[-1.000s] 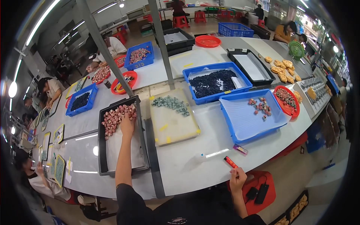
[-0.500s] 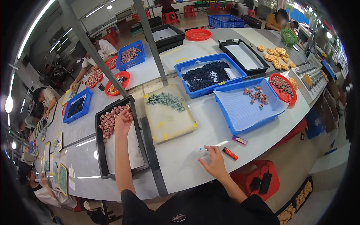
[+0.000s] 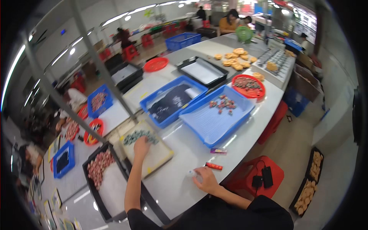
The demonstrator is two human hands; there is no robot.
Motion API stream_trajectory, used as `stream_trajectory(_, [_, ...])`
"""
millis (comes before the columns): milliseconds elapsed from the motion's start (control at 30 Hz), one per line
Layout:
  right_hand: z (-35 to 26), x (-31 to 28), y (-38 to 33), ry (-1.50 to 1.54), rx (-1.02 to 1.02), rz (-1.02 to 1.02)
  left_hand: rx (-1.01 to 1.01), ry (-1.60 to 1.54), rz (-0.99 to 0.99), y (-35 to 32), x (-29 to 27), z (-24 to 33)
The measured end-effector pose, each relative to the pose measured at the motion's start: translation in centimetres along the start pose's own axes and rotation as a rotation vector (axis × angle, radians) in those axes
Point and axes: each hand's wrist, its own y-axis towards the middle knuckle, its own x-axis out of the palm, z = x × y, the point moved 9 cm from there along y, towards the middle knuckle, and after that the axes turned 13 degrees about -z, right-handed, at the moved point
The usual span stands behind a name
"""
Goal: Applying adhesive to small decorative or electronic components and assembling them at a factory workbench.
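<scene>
Over the pale, flat board (image 3: 163,158) with yellow tape on its edges is my left hand (image 3: 142,147). Its fingers bunch downward at the small grey-green pieces (image 3: 132,137); the fingertips are blurred, and what they hold, if anything, cannot be made out. My right hand (image 3: 207,181) is low over the white table, thumb and index finger curved around a small whitish, see-through thing (image 3: 191,173). Beside that hand lies a red tube-like thing (image 3: 214,166), with a purple and white small packet (image 3: 218,151) beyond it. Left of the board, a black tray (image 3: 113,219) holds small pink figures (image 3: 100,166).
Beyond the board stand a blue tray (image 3: 164,125) of dark pieces and a paper-lined blue tray (image 3: 209,145) with several pink-and-green figures. A red round tray (image 3: 263,92) is at the right. A grey post (image 3: 100,65) rises behind. A red stool (image 3: 278,168) bears black devices.
My left hand has moved from the pink figures in the black tray to the grey-green pieces on the board. The view has turned rightward; my right hand keeps near the red tube-like thing.
</scene>
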Motion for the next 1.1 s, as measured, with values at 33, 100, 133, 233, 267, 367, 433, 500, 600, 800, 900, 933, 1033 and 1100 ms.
stream_trajectory(33, [0.1,0.2,-0.1,-0.017,-0.022,-0.034,-0.007,0.033,-0.002,0.1,0.3,1.0])
stream_trajectory(100, [-0.4,0.0,-0.1,-0.068,-0.037,-0.012,0.021,0.160,0.015,0.0,0.6,1.1])
stream_trajectory(133, [-0.7,0.2,0.1,-0.099,-0.069,-0.058,0.013,0.238,0.006,-0.3,0.3,1.9])
stream_trajectory(233, [-0.8,1.1,0.4,-0.090,-0.114,-0.107,0.061,0.339,0.017,-0.2,0.0,3.1])
stream_trajectory(267, [-0.5,1.2,0.5,-0.096,-0.113,-0.085,0.046,0.317,0.023,0.0,-0.1,2.8])
stream_trajectory(367, [0.6,1.8,0.6,-0.059,-0.071,-0.099,0.059,0.217,-0.010,0.5,-0.7,1.9])
stream_trajectory(433, [0.8,1.2,0.2,0.008,-0.076,-0.094,0.077,0.082,-0.049,0.2,-1.9,3.1])
stream_trajectory(500, [0.4,0.2,-0.3,0.014,-0.069,-0.066,0.100,0.060,-0.032,0.5,-1.9,2.0])
stream_trajectory(600, [1.2,-0.3,-1.3,0.037,-0.030,-0.054,0.120,0.013,-0.021,0.7,-1.8,0.9])
stream_trajectory(800, [1.4,-1.6,-2.9,0.155,0.058,0.026,0.190,0.059,-0.014,-3.9,-3.7,6.0])
stream_trajectory(900, [2.0,-1.8,-3.4,0.200,0.065,0.072,0.311,0.034,-0.172,-10.9,-3.6,12.5])
stream_trajectory(933, [2.1,-2.0,-3.3,0.234,0.119,0.045,0.373,0.038,-0.195,-13.4,-3.1,14.2])
stream_trajectory(1033, [2.6,-1.7,-3.2,0.265,0.109,0.030,0.252,-0.061,-0.295,-19.5,-1.2,16.7])
stream_trajectory(1100, [3.4,-1.5,-2.6,0.314,0.105,0.002,0.268,-0.139,-0.360,-22.1,0.2,18.7])
